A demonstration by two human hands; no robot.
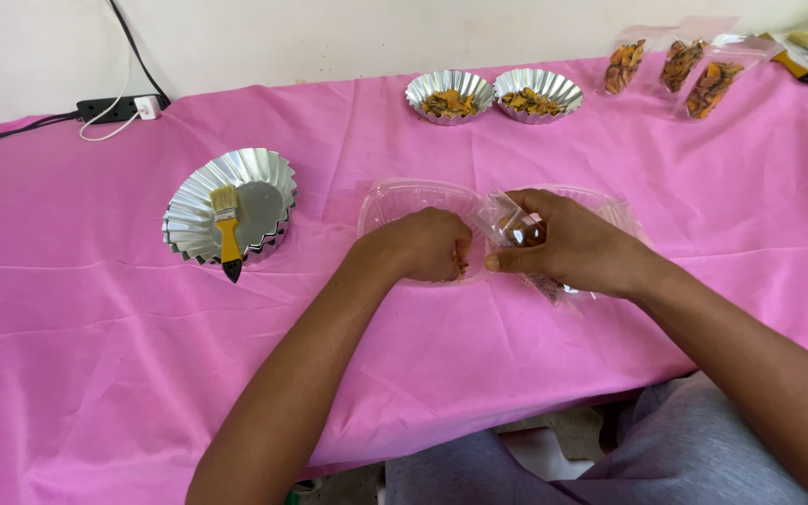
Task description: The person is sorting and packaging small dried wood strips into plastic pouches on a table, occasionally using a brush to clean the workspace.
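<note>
Hands meet mid-bench: right hand (568, 248) pinches a small clear plastic pouch (516, 234) of orange pieces; left hand (427, 245), fingers curled shut at its mouth, over an open clear clamshell box (395, 201); stacked foil trays (264, 196) at nine o'clock.

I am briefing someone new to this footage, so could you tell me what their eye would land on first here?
The pink cloth fills nearly the whole view. At its middle, the left hand and right hand meet over a clear clamshell, the right hand gripping a small clear bag. To the left, a yellow brush lies on stacked foil trays; two filled foil cups sit near the wall.
</note>
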